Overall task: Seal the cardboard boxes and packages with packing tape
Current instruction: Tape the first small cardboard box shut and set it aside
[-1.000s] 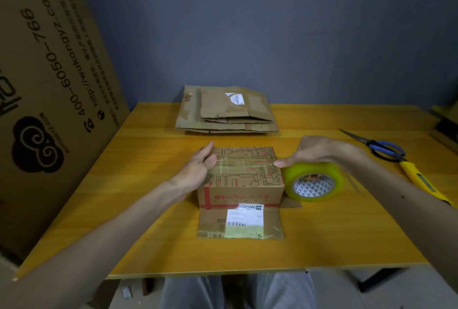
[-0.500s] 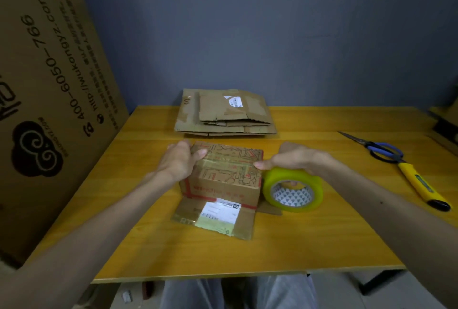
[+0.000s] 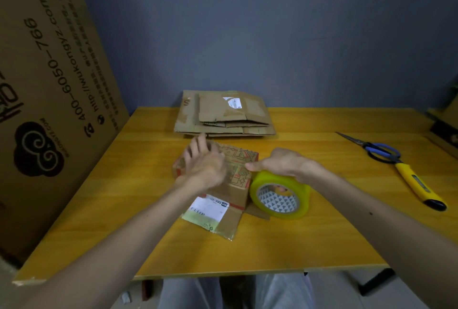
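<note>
**Box askew under your left hand, tape roll in your right**

The box (image 3: pixel 239 168) sits near the middle of the table (image 3: pixel 138 209), in front of you, not square to the table edge. Its long axis runs left to right, with the right end swung nearer to you than the left. Its near flap (image 3: pixel 231 220) lies open and flat on the table, pointing towards you and a little to your left.

The box is small, brown cardboard, with red line drawings printed over the top and a red band low on the near face. The open flap carries a white and pale green label (image 3: pixel 208 210). A second flap (image 3: pixel 257 213) pokes out at the right end.

Your left hand (image 3: pixel 203 163) lies on the top of the box. It is blurred, but the fingers look stretched out and spread, holding nothing.

Your right hand (image 3: pixel 285 163) curls over the top of the tape roll (image 3: pixel 281 195) and grips it, thumb aimed at the box. The roll stands on edge just beside the box's right end, its hole facing you. It is yellowish and see-through, with a white, triangle-patterned core.

A stack of flattened cardboard (image 3: pixel 223 116) lies behind the box. Blue-handled scissors (image 3: pixel 380 151) and a yellow utility knife (image 3: pixel 418 186) lie well off to your right. A large printed cardboard sheet (image 3: pixel 49 85) leans at your left.
</note>
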